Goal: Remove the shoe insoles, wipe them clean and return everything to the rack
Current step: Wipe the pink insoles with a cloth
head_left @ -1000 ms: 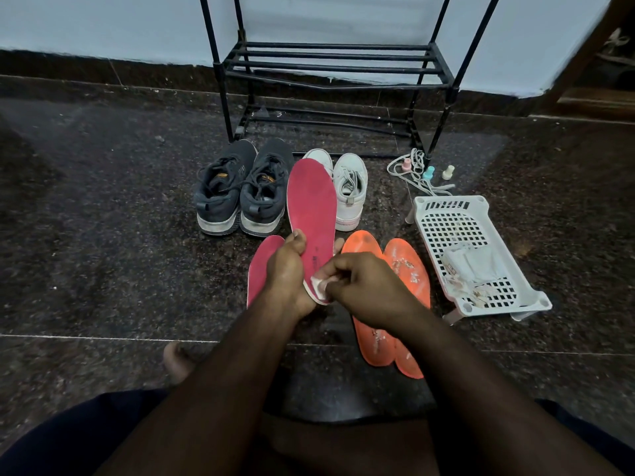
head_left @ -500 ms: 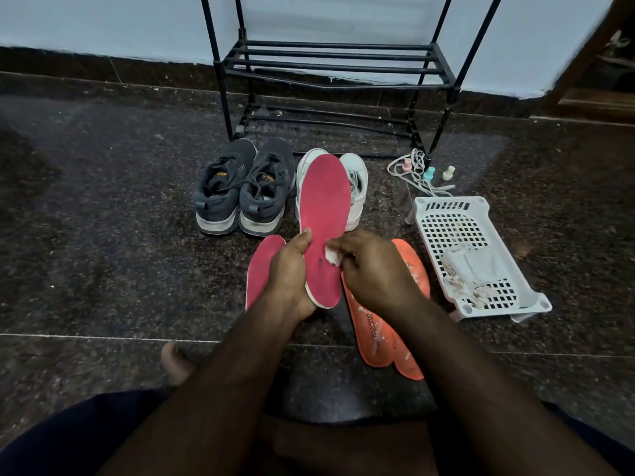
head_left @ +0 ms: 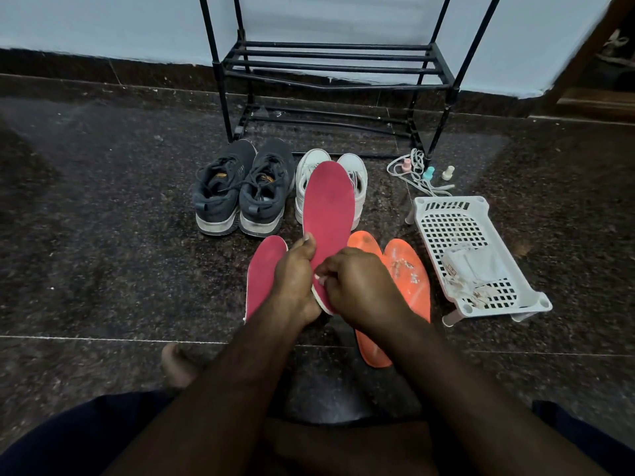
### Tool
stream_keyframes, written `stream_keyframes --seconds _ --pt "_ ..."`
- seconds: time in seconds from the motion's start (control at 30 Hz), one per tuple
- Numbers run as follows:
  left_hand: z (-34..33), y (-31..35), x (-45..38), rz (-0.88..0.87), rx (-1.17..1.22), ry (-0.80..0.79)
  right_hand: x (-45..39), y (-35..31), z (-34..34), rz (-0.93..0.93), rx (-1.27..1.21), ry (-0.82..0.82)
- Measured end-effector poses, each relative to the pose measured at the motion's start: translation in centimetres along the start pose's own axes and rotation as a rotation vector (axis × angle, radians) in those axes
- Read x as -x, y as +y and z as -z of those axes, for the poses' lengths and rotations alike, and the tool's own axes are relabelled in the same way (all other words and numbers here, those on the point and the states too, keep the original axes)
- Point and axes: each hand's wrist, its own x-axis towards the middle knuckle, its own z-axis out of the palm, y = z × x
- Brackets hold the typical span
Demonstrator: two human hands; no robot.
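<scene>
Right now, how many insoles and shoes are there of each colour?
Red insoles: 2, one held up, one on the floor
Orange insoles: 2, side by side on the floor
Dark grey shoes: 2
White shoes: 2, partly hidden behind the held insole
Total: 8
</scene>
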Motion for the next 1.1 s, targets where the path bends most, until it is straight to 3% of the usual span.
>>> stream_keyframes --seconds 0.07,0.23,0.37,0.47,0.57,0.67,0.8,0.97,1.1 --pt "-0.1 0.2 0.0 -0.025 -0.009 0.006 0.1 0.4 0.5 -0.019 -0.087 0.003" --pt "-0.2 0.0 0.3 -0.027 -0.004 -0.027 -1.3 1.8 0.7 -0.025 -0.092 0.367" --pt "-0.1 0.1 0.4 0.001 0.0 0.001 -0.8 1.5 -0.7 0.013 0.102 0.133" --pt "0.2 0.4 0.2 0.01 -0.007 0.043 0.0 0.8 -1.0 0.027 0.058 -0.022" --pt "0.0 0.3 0.3 -0.002 -0.02 0.033 -0.1 1.1 -0.3 -0.025 -0.087 0.106" --pt "-0.2 0.0 0.5 0.012 -0.008 -0.008 -0.8 1.6 0.2 -0.059 -0.035 0.277" --pt "-0.1 0.5 0.6 0.046 0.005 0.019 -0.3 0.9 -0.7 -0.068 -0.014 0.094" --pt "0.2 1.2 0.2 0.089 0.037 0.041 0.4 0.9 1.0 -0.123 -0.323 -0.132" --pt "0.0 1.4 0.2 0.123 0.09 -0.054 -0.2 1.4 3.1 -0.201 -0.728 0.073"
